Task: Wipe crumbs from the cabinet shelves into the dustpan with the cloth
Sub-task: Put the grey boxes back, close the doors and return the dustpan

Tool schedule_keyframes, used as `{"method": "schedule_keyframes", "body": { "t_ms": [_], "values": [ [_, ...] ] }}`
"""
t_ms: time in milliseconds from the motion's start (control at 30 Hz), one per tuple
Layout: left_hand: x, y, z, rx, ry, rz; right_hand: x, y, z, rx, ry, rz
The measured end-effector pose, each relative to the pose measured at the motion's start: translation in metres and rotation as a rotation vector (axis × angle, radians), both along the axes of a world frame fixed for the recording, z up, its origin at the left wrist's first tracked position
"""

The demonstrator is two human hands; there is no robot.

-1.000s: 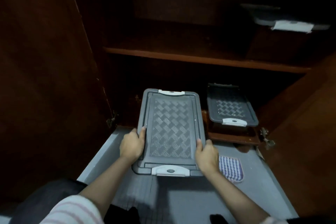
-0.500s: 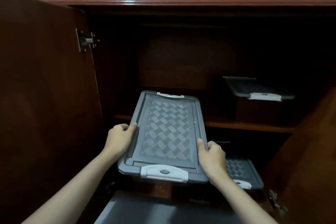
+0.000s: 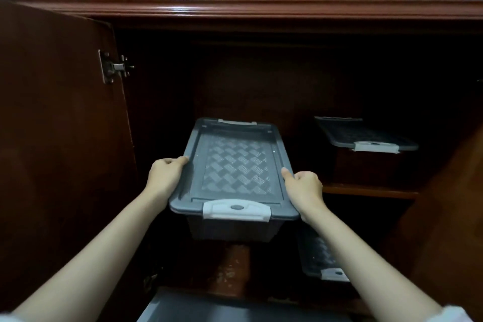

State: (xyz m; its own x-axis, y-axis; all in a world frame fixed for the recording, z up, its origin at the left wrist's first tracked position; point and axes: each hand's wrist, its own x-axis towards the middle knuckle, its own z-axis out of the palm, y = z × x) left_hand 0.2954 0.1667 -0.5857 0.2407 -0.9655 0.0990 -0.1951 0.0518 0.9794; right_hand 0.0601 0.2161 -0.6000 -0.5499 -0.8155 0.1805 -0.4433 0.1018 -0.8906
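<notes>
Raised since a moment ago, grey lidded box (image 3: 235,167) before the open cabinet (image 3: 235,10), left hand (image 3: 166,174) gripping its left rim, right hand (image 3: 303,185) gripping its right rim, shelf (image 3: 366,191) just right of the box, second box (image 3: 366,138) on it

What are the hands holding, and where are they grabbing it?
A grey lidded storage box. The left hand grips its left rim, the right hand its right rim.
</notes>
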Motion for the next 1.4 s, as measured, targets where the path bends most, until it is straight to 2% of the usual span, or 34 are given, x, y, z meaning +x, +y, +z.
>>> {"method": "schedule_keyframes", "body": {
  "t_ms": [100, 233, 300, 367, 467, 533, 567, 667, 733, 800, 933, 1100, 1400],
  "values": [
    [-0.006, -0.005, -0.008, -0.013, 0.115, -0.031, -0.007, -0.019, 0.002, 0.067, -0.057, -0.050],
    [-0.018, 0.000, -0.016, -0.203, 0.039, 0.059, -0.010, -0.039, 0.016, 0.090, -0.104, -0.081],
    [-0.026, 0.004, -0.016, -0.391, -0.126, 0.024, -0.009, -0.050, 0.025, 0.087, -0.142, -0.087],
    [-0.033, 0.007, -0.020, -0.591, -0.419, -0.085, -0.006, -0.057, 0.034, 0.092, -0.170, -0.079],
    [-0.037, 0.000, -0.035, -0.608, -0.797, -0.209, -0.006, -0.061, 0.043, 0.068, -0.300, 0.083],
    [-0.038, -0.008, -0.044, -0.613, -0.895, -0.136, -0.004, -0.051, 0.042, 0.032, -0.373, 0.300],
    [-0.038, -0.012, -0.047, -0.645, -0.897, -0.088, -0.005, -0.047, 0.037, 0.029, -0.313, 0.390],
    [-0.041, -0.023, -0.051, -0.721, -0.894, 0.043, -0.001, -0.038, 0.020, 0.103, 0.164, 0.530],
    [-0.047, -0.025, -0.048, -0.721, -0.954, 0.164, 0.004, -0.040, 0.011, 0.137, 0.476, 0.436],
    [-0.052, -0.030, -0.043, -0.746, -1.047, 0.258, 0.005, -0.048, 0.008, 0.119, 0.608, 0.332],
    [-0.051, -0.056, -0.037, -0.676, -1.117, 0.201, -0.003, -0.073, 0.009, 0.124, 0.528, 0.266],
    [-0.053, -0.082, -0.032, -0.545, -1.036, 0.016, -0.010, -0.102, 0.009, 0.117, 0.490, 0.263],
    [-0.062, -0.118, -0.031, -0.472, -1.057, -0.007, -0.011, -0.151, 0.007, 0.137, 0.389, 0.255]
  ]
}}
